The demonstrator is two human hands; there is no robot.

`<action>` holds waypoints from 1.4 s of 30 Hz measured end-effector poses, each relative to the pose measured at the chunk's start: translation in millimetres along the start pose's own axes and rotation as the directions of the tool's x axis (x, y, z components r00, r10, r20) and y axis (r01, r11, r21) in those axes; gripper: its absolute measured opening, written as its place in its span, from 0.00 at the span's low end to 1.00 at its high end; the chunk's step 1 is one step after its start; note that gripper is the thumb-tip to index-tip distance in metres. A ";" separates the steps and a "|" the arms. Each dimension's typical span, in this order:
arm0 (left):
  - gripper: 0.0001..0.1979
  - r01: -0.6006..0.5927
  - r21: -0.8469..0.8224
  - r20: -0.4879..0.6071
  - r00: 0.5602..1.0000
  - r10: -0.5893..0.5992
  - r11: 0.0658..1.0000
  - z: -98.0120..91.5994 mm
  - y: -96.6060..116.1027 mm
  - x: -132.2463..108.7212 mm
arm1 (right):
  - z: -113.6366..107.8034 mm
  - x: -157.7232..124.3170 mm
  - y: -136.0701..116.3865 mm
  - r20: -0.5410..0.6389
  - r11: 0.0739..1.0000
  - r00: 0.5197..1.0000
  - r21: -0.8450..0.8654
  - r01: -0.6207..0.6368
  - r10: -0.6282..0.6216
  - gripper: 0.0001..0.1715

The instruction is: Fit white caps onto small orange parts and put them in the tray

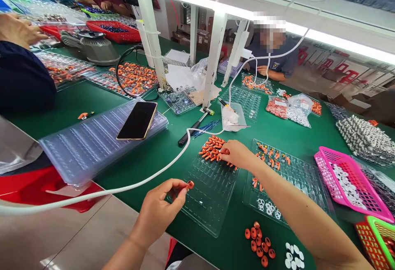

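My left hand (162,208) pinches a small round orange cap (190,185) between thumb and forefinger, above the near end of a clear plastic tray (212,216). At that tray's far end lies a heap of orange elbow-shaped parts (212,146). My right hand (236,154) reaches into this heap with its fingers closed on an orange part at the heap's edge; the fingertips partly hide it. Beneath my right forearm, a second clear tray (302,175) carries orange parts and white rings (268,208). Loose orange caps (259,241) and white discs (293,255) lie near the front edge.
A white cable (138,183) crosses the green table. Left of it, a phone (137,121) rests on stacked clear trays (92,142). A hammer (197,126) and a plastic tub (234,118) stand beyond. Pink basket (327,175) at right. Co-workers sit around.
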State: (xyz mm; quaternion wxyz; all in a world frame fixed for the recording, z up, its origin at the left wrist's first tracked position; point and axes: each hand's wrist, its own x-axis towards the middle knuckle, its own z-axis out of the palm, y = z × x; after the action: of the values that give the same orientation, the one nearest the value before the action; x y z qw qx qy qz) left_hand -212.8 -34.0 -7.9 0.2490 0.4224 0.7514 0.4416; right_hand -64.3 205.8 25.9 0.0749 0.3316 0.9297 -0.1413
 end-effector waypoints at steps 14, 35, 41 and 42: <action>0.09 0.029 -0.031 -0.006 1.000 -0.029 0.999 -3.7 -8.9 3.2 | -3.1 -12.7 -14.2 -0.032 0.991 0.997 -0.113 0.069 -0.073 0.04; 0.09 -0.399 0.257 0.302 0.898 0.319 0.880 13.8 24.2 60.9 | 12.0 -54.9 -5.7 -0.181 0.980 0.978 -0.187 0.068 -0.102 0.06; 0.07 -0.484 0.332 0.318 0.866 0.387 0.810 27.5 37.5 92.1 | 18.3 -43.0 -11.8 -0.226 0.980 0.965 -0.174 0.092 -0.131 0.07; 0.07 -0.478 0.329 0.310 0.869 0.385 0.814 27.9 37.9 94.6 | 20.3 -41.3 -12.7 -0.226 0.979 0.964 -0.174 0.103 -0.142 0.07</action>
State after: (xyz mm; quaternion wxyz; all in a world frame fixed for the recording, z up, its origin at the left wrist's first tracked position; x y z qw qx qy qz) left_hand -225.3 69.1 11.6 0.1361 0.6719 0.6746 0.2738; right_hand -39.6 165.4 18.9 -0.0191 0.2808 0.9591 -0.0297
